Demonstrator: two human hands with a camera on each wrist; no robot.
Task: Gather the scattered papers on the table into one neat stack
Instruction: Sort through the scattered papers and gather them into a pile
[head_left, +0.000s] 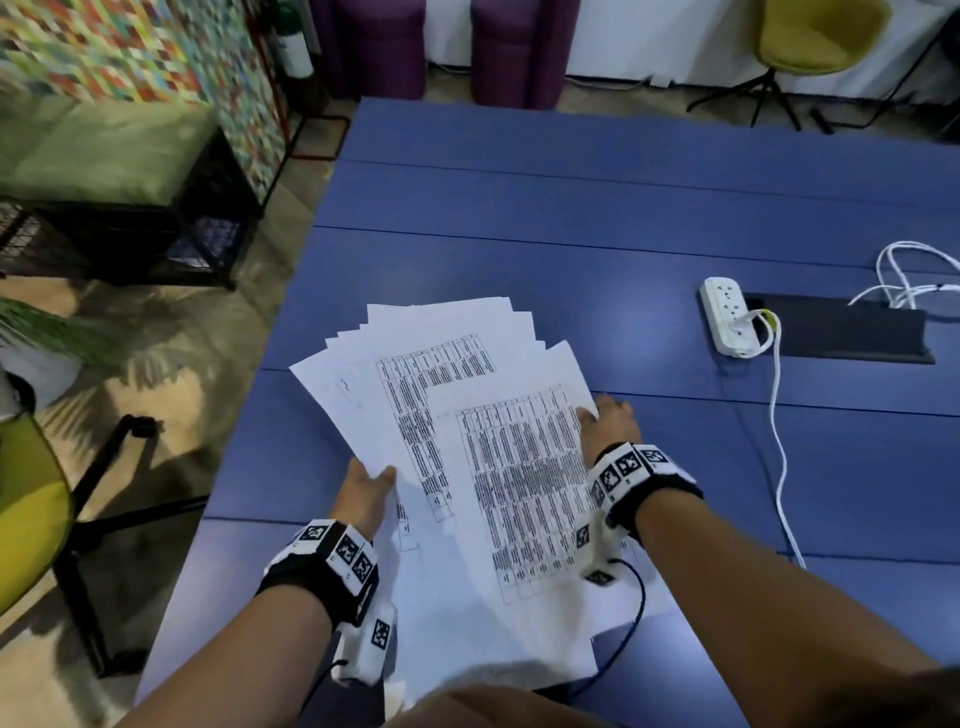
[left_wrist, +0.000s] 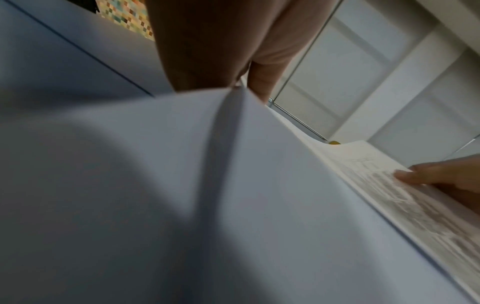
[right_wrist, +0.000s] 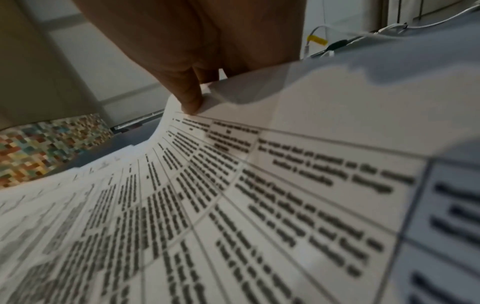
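A fanned bundle of white papers (head_left: 467, 441), several printed with tables, is lifted over the near left part of the blue table (head_left: 571, 208). My left hand (head_left: 366, 491) grips the bundle's left edge, thumb on top. My right hand (head_left: 605, 423) pinches the right edge of the top printed sheet, thumb on top. In the left wrist view the papers (left_wrist: 182, 185) curve up under my left hand (left_wrist: 249, 82), fingers beneath. In the right wrist view my right hand (right_wrist: 192, 98) pinches the printed sheets (right_wrist: 233, 205) at their edge.
A white power strip (head_left: 727, 317) with a white cable (head_left: 776, 415) lies right of the papers beside a black slot cover (head_left: 841, 332). A green bench (head_left: 104, 150) and yellow chairs (head_left: 26, 509) stand off the table's left edge.
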